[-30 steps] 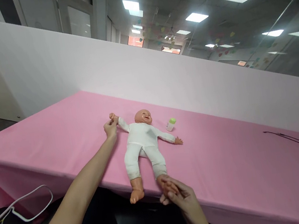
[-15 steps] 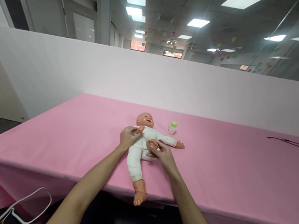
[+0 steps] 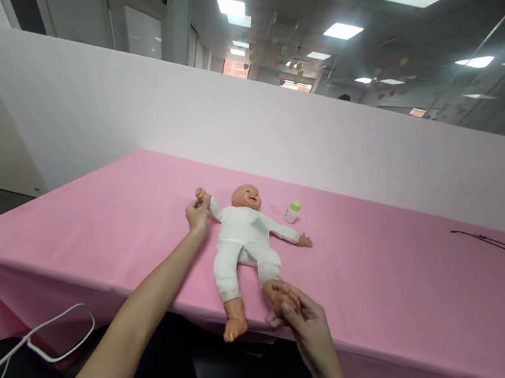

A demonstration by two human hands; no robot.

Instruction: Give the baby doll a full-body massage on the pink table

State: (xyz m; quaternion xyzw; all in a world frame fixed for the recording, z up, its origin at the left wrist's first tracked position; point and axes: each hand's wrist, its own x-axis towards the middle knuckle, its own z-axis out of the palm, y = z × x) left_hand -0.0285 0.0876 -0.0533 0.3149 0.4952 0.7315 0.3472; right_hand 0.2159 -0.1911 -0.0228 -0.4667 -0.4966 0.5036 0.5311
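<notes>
Head view: left grip (image 3: 197, 216) pinches the cloth-bodied doll (image 3: 242, 225) by its smooth wrist (image 3: 206, 195), right grip (image 3: 311, 326) its rounded foot (image 3: 285, 300).

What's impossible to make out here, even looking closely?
All in the head view:
Print on the green-capped bottle: too small to read.
Held wrist of the doll: partly covered by the left hand.
Its held foot: partly covered by the right hand.
Right end of the black cable: cut off by the edge.

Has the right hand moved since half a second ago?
Yes. The right hand, holding a foot of the doll, moved from over its middle to the near edge of the pink table.
</notes>
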